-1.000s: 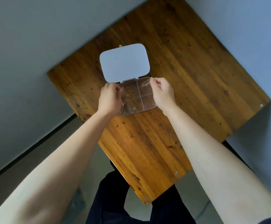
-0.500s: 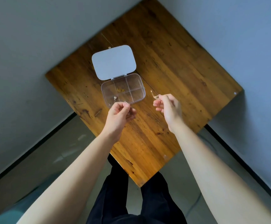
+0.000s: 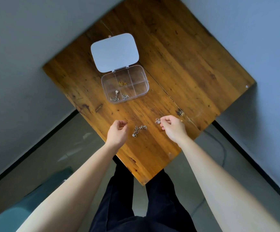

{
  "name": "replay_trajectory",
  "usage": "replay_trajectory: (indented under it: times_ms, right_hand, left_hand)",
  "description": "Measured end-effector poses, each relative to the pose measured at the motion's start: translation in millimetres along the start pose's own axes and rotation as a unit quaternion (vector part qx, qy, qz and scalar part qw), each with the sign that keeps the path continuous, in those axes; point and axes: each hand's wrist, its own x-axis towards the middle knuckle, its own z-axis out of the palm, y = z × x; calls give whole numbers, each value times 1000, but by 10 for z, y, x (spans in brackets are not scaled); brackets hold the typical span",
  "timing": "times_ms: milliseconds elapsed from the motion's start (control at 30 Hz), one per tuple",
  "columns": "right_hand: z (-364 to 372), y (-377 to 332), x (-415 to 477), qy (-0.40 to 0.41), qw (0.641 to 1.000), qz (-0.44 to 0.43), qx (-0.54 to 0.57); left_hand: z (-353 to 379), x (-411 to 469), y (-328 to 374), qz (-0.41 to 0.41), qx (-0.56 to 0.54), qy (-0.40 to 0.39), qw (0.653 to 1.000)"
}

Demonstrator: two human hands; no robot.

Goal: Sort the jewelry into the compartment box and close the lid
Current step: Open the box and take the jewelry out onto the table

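The clear compartment box (image 3: pixel 143 91) stands open on the wooden table (image 3: pixel 186 64), its white lid (image 3: pixel 114 51) laid back on the far side. One middle compartment holds a gold piece (image 3: pixel 122 83). Silver pieces (image 3: pixel 117 97) lie in the near-left compartments. A silver chain (image 3: pixel 139 129) lies loose on the table between my hands. My left hand (image 3: pixel 117 132) hovers just left of it, fingers loosely curled and holding nothing. My right hand (image 3: pixel 173 127) pinches a small silver piece (image 3: pixel 157 121) at table level.
The table's near corner (image 3: pixel 143 182) points at my dark trousers (image 3: pixel 136 206). Grey walls flank the table on both sides. A small gold object (image 3: pixel 109 36) peeks out behind the lid. A dark knot (image 3: pixel 179 112) marks the wood near my right hand.
Both hands have pulled back from the box toward the table's near corner. The silver chain now lies on the table between them. The view has shifted back.
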Motion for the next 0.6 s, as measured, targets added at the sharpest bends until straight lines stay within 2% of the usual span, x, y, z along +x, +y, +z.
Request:
replay_trajectory:
  times_ms: [100,200,267,333,467,600]
  right_hand:
    - [-21,-272,108,17,998,-49,-18]
    - [47,-632,240,29,990,-126,-64]
    - [142,-854,324,26,975,-190,-115]
    - [269,-999,397,-3,958,-233,-169]
    - [602,-1160,654,-67,919,-260,-289]
    - [691,-1279,749,-50,877,-274,-392]
  left_hand:
    - [-180,112,117,88,97,38,991]
    - [-371,274,290,180,204,69,960]
    - [-474,409,379,219,271,59,936]
    - [-529,542,400,238,337,34,910]
    - [-538,914,321,216,407,-22,887]
    - [-528,1009,433,238,453,-23,859]
